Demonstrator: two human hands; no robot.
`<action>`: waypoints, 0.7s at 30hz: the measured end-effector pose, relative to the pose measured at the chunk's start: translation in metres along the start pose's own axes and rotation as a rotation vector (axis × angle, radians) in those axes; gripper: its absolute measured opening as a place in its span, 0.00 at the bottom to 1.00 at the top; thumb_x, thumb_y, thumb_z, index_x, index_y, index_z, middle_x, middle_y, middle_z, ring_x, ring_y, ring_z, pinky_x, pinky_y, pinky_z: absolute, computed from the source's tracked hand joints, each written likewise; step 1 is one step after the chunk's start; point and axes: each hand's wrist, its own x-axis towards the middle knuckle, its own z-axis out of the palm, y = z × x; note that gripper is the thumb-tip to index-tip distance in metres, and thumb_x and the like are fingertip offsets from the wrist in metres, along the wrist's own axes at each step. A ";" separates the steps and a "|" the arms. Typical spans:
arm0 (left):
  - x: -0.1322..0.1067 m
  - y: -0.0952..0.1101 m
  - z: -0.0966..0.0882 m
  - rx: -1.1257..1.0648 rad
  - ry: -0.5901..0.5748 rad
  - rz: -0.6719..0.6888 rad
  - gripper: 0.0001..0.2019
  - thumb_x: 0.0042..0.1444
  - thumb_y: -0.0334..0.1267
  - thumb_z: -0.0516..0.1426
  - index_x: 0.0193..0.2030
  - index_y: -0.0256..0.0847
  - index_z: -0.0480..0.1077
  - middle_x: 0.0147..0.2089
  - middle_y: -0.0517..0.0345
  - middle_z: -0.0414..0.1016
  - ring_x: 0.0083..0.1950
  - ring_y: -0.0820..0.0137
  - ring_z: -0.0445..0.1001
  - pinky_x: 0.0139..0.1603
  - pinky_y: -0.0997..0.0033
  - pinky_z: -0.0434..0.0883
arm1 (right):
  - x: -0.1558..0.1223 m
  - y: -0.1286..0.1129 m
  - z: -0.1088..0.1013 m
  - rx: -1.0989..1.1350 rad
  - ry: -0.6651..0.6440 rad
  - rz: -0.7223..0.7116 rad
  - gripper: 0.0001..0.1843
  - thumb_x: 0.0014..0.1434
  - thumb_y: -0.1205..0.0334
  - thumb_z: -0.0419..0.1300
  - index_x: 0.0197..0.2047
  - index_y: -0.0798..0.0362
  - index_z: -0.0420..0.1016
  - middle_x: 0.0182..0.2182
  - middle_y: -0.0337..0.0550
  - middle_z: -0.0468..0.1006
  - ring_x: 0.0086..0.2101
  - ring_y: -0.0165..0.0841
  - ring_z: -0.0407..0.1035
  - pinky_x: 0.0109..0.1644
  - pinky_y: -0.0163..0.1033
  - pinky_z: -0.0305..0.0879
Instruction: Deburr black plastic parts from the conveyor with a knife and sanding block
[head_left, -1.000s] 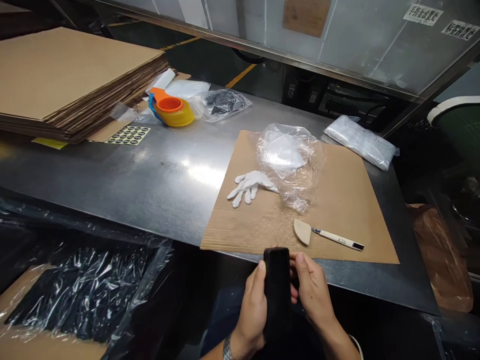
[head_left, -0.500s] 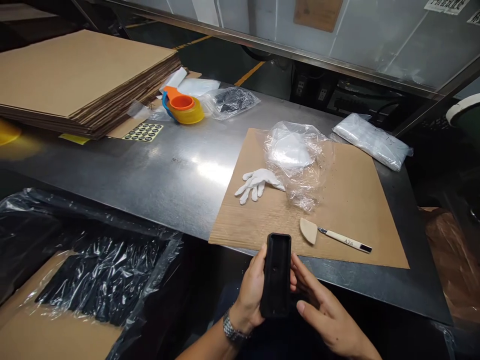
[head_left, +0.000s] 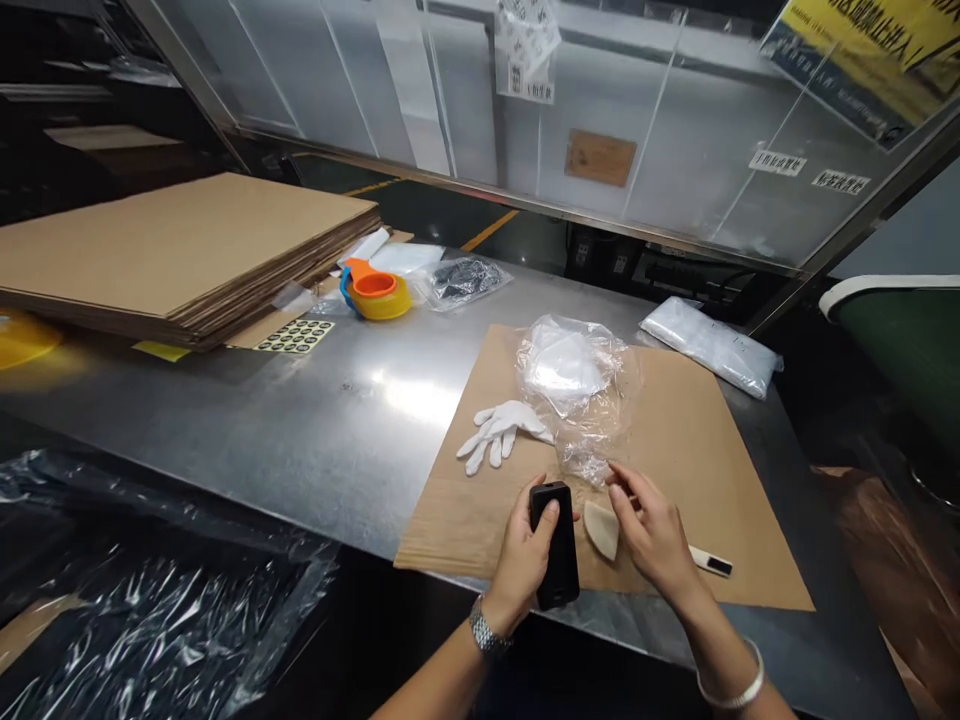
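My left hand [head_left: 525, 545] is closed round a black rectangular case [head_left: 559, 560], thumb on its face, just over the table's near edge. To its right, my right hand [head_left: 651, 525] holds nothing I can see, its fingers bent but apart above the cardboard sheet [head_left: 675, 420]. Its fingertips are near the lower end of a crumpled clear plastic bag [head_left: 577, 370] with white material in it. Between the hands lies a beige wedge-shaped piece [head_left: 600, 530]. The pale handle of a craft knife [head_left: 711, 562] shows beyond my right hand, which hides the rest. A white glove [head_left: 502, 432] lies left of the bag.
On the metal table [head_left: 360, 420] stand a cardboard stack [head_left: 187, 250], a yellow tape roll with orange holder [head_left: 379, 295] and a sticker sheet [head_left: 296, 337]. A wrapped plastic packet [head_left: 712, 345] lies at back right. Black plastic sheeting [head_left: 172, 620] fills the lower left.
The view has tilted up. The case has turned from its hollow side to a flatter face, with my left thumb on it. My right hand has left the case and moved forward over the cardboard.
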 end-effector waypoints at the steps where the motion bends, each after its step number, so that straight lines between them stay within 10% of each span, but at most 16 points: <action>1: 0.008 -0.003 0.001 0.058 0.028 0.062 0.26 0.54 0.47 0.55 0.57 0.38 0.60 0.51 0.46 0.73 0.48 0.62 0.73 0.47 0.65 0.69 | 0.019 0.003 0.000 -0.037 0.030 -0.034 0.18 0.63 0.57 0.47 0.51 0.55 0.68 0.43 0.50 0.75 0.41 0.36 0.71 0.42 0.40 0.69; 11: 0.043 -0.006 -0.013 0.374 0.118 0.314 0.19 0.54 0.39 0.54 0.53 0.38 0.68 0.56 0.46 0.68 0.61 0.57 0.58 0.64 0.53 0.49 | 0.171 0.028 0.038 -0.178 -0.177 -0.064 0.14 0.63 0.57 0.52 0.47 0.55 0.69 0.46 0.44 0.71 0.43 0.34 0.69 0.46 0.45 0.67; 21: 0.049 0.005 -0.037 0.301 0.143 0.237 0.16 0.58 0.40 0.52 0.51 0.39 0.67 0.53 0.46 0.69 0.55 0.61 0.67 0.57 0.59 0.62 | 0.196 0.045 0.043 0.107 -0.408 0.033 0.15 0.61 0.56 0.55 0.47 0.57 0.69 0.44 0.43 0.72 0.41 0.36 0.69 0.43 0.45 0.68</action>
